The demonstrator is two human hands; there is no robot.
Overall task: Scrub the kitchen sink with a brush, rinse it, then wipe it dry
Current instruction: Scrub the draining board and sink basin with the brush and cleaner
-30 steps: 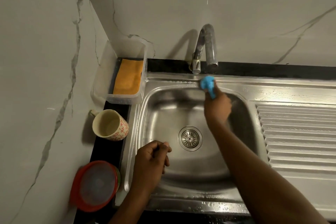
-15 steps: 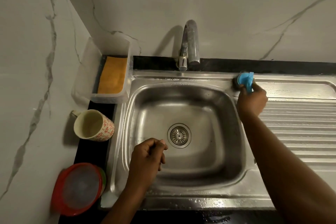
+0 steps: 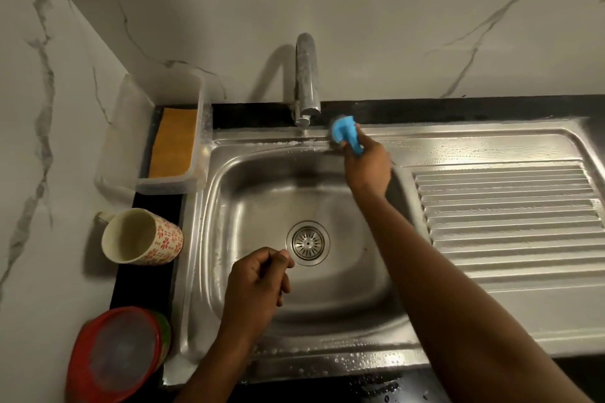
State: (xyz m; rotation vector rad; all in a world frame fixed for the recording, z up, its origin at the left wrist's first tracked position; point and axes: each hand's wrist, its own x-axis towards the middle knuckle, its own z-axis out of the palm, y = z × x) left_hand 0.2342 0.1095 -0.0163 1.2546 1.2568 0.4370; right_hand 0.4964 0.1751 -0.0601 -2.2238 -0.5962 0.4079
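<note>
- Head view: I see a stainless-steel sink (image 3: 327, 357) set in a black counter (image 3: 147, 275). White, grey-veined marble walls (image 3: 360, 10) meet in a corner at left, and water beads lie on the sink's front rim.
- The right hand (image 3: 368, 167) grips the blue brush (image 3: 345, 132), pressed on the back ledge just right of the tap (image 3: 306, 75).
- The left hand (image 3: 258, 285) hangs over the basin near the drain strainer (image 3: 307, 243), fingers curled in, nothing held.
- At left sit a clear tub (image 3: 170, 185) holding an orange cloth (image 3: 173, 144), a mug (image 3: 144, 235) printed with red flowers, and a red-lidded bowl (image 3: 114, 353).
- The ribbed drainboard (image 3: 507, 206) lies to the right.
</note>
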